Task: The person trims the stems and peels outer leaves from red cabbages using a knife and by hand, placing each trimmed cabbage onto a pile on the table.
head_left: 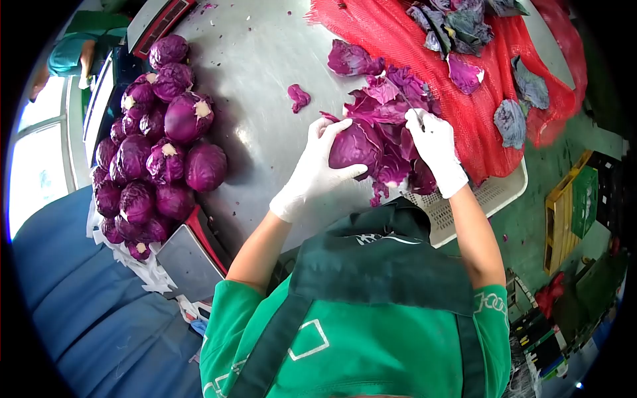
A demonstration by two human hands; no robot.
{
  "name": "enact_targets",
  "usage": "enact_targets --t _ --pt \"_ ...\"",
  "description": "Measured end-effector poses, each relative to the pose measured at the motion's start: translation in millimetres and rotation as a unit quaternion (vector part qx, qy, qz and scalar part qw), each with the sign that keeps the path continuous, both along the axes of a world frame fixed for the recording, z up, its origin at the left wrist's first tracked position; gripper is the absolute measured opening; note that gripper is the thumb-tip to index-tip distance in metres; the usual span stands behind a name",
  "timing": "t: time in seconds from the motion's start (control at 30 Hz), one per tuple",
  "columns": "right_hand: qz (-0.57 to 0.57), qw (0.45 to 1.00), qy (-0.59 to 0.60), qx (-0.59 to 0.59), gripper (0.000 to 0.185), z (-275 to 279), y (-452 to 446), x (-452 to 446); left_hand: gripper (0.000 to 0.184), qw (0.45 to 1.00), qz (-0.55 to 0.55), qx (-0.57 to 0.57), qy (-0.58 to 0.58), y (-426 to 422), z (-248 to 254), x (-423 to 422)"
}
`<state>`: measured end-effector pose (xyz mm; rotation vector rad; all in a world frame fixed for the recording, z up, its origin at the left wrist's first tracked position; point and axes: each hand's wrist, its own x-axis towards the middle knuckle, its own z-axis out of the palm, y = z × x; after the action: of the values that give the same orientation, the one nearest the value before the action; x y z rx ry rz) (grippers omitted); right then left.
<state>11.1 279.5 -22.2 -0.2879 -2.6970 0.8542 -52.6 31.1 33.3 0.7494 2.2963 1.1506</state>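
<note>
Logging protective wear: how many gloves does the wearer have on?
2: one on the left hand, against the cabbage; one on the right hand, by purple leaves. Neither hidden.

A thin white glove covers the left hand (320,167) and another the right hand (434,147), each wrinkled over the fingers and ending at the wrist. The forearms are bare up to the short sleeves of a bright green T-shirt (391,341). A white angular outline (325,343) is printed on the shirt's left side, with more white linework near the left sleeve; white linked shapes (491,302) mark the right sleeve. Over the shirt sits a dark green apron (381,278) with broad shoulder straps (470,351) and small white markings, too small to read.
</note>
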Motion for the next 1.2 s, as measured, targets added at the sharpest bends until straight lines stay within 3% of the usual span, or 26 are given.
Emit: enact_targets --t 0.1,0.17,0.27,0.37,0.53,0.6,0.7,0.77,0.87,1.03,1.13,1.2 --pt "0.047 0.997 -0.025 -0.059 0.037 49.1 -28.2 8.9 0.084 1.0 0.027 0.009 -0.011 -4.7 -0.3 0.8" --pt "0.094 0.992 -0.078 -0.014 0.063 53.0 -42.8 18.8 0.078 0.988 0.088 0.047 -0.115 -7.6 -1.1 -1.9" --pt "0.077 0.99 -0.115 0.016 0.074 47.8 -52.8 17.0 0.074 0.985 0.087 0.066 -0.132 -8.8 -5.9 -11.1" --pt "0.122 0.976 -0.174 -0.039 0.072 56.2 -44.3 11.6 0.073 0.98 0.085 0.072 -0.167 -9.4 -6.1 -18.3" --pt "0.135 0.977 -0.153 -0.068 0.058 51.6 -42.0 10.9 0.07 0.963 0.099 0.099 -0.229 -8.5 -8.0 -25.4" --pt "0.077 0.985 -0.155 0.007 0.047 38.3 -50.5 13.6 0.07 0.972 0.091 0.079 -0.203 -5.3 -6.8 -24.7" --pt "0.06 0.99 -0.126 0.019 0.038 48.0 -59.7 18.6 0.07 0.983 0.079 0.058 -0.155 -3.7 -11.8 -22.7" --pt "0.067 0.995 -0.079 0.008 0.047 42.4 -56.2 19.4 0.07 0.986 0.077 0.053 -0.138 -4.7 -12.5 -22.5" --pt "0.085 0.983 -0.16 0.017 0.068 51.7 -55.1 13.6 0.067 0.966 0.089 0.082 -0.228 -1.5 -8.0 -32.1" --pt "0.13 0.982 -0.112 -0.076 0.059 32.1 -45.9 9.1 0.06 0.947 0.07 0.1 -0.298 -6.2 -13.7 -47.6" --pt "0.105 0.982 -0.148 0.06 0.054 56.6 -58.1 11.5 0.057 0.948 0.062 0.099 -0.296 -5.8 -14.1 -48.8" --pt "0.103 0.985 -0.126 0.056 0.053 45.8 -55.0 13.0 0.057 0.95 0.06 0.099 -0.291 -6.0 -13.8 -50.2"
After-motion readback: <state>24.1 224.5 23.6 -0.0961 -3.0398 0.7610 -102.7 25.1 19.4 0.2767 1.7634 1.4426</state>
